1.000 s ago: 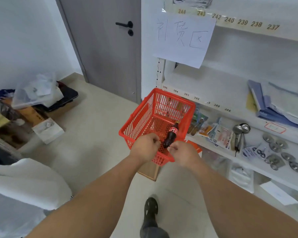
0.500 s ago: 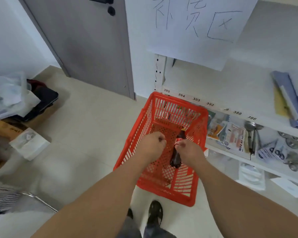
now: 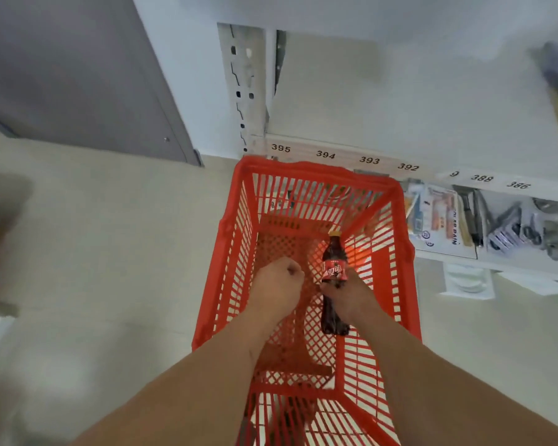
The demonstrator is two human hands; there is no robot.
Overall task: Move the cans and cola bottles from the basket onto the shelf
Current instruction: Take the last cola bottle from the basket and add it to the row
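Fingers (image 3: pixel 292 271) of the left hand (image 3: pixel 279 284) are curling into a fist over the basket (image 3: pixel 236 252), gripping nothing that shows, while the right hand (image 3: pixel 348 294) beside it is wrapping around the middle of the cola bottle (image 3: pixel 334 268), which is hanging cap-forward inside the red walls, above the mesh floor. Compared with half a second ago, the view is tipping further down and closer, so the basket is filling the middle and the door handle and paper sign are gone from sight. Judging from this, the bottle is being lifted out, heading for the shelf (image 3: pixel 368 160) just beyond the far rim, with no cans visible.
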